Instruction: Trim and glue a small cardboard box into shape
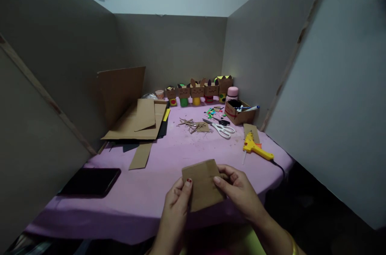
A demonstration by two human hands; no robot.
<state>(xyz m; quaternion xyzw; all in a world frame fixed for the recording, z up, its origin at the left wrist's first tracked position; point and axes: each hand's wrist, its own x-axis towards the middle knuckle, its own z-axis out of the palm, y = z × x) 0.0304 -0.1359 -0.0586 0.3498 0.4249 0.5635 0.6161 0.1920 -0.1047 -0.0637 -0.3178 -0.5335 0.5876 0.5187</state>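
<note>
A small brown piece of cardboard (205, 188) is held up between both hands above the table's front edge. My left hand (178, 198) grips its left side, thumb on the face toward me and fingers behind. On the right side, my right hand (237, 186) pinches it the same way, with the fingers partly hidden. Beyond the hands lie white-handled scissors (222, 129), black-handled scissors (221, 120) and cardboard scraps (193, 125). A yellow glue gun (257, 148) rests to the right of my right hand.
Cardboard sheets (129, 126) are stacked at the left, with a cardboard strip (141, 155) in front. A dark tablet or phone (90, 182) lies front left. Several cardboard-headed figures (197, 91) line the back. A cardboard box (239, 115) and a pink bottle (232, 93) stand back right.
</note>
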